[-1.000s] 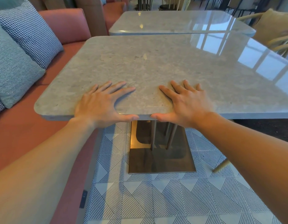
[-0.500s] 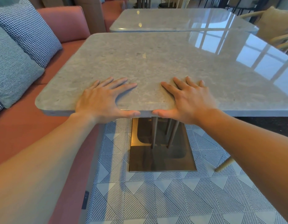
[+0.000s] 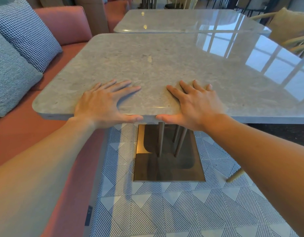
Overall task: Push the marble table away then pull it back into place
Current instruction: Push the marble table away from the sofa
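Note:
The grey marble table (image 3: 164,65) stands in front of me, its top square with rounded corners. My left hand (image 3: 103,103) and my right hand (image 3: 195,105) both rest on its near edge. Their fingers lie spread flat on the top, and the thumbs press against the edge face. The two thumbs almost meet at the middle of the edge. Below, thin metal legs run down to a brass-coloured base plate (image 3: 168,168) on the patterned tile floor.
A second marble table (image 3: 182,21) sits just beyond the far edge, with only a thin gap between them. A pink sofa (image 3: 24,134) with a grey cushion (image 3: 11,77) and a checked cushion (image 3: 26,31) runs along the left. A wooden chair (image 3: 293,23) stands at the right.
Both hands and the table top have slid a little away from me. The gap to the second table has narrowed. The hands keep the same hold on the edge.

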Available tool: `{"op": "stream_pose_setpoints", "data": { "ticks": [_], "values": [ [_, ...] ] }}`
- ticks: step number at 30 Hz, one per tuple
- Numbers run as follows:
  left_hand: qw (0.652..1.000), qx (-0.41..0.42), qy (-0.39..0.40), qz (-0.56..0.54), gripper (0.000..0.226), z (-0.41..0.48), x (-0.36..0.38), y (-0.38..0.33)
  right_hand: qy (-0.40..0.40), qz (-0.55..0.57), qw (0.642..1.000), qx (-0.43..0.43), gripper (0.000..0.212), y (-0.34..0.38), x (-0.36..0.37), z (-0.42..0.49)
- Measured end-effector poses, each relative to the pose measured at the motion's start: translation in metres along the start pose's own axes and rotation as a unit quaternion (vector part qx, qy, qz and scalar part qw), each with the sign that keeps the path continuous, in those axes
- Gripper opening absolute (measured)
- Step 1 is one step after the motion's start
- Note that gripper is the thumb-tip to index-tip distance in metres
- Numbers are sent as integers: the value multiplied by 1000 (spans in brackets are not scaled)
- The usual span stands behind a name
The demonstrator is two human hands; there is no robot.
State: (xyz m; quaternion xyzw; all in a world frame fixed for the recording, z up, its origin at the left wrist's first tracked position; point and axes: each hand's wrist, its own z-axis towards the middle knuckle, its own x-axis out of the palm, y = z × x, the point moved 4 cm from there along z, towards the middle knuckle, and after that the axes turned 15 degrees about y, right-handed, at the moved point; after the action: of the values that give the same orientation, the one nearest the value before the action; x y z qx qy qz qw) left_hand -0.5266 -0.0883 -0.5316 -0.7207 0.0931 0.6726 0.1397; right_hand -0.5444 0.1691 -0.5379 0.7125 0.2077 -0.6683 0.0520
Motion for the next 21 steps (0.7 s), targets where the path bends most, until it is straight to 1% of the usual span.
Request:
{"op": "stream_pose_setpoints", "data": {
  "ticks": [11,21],
  "values": [
    [1000,5,1,-6,118,5,-3,13,-17,3,1000,4,123,8,2,15],
    [1000,9,1,-7,121,3,-5,12,-22,7,1000,6,122,9,3,15]
  ]
}}
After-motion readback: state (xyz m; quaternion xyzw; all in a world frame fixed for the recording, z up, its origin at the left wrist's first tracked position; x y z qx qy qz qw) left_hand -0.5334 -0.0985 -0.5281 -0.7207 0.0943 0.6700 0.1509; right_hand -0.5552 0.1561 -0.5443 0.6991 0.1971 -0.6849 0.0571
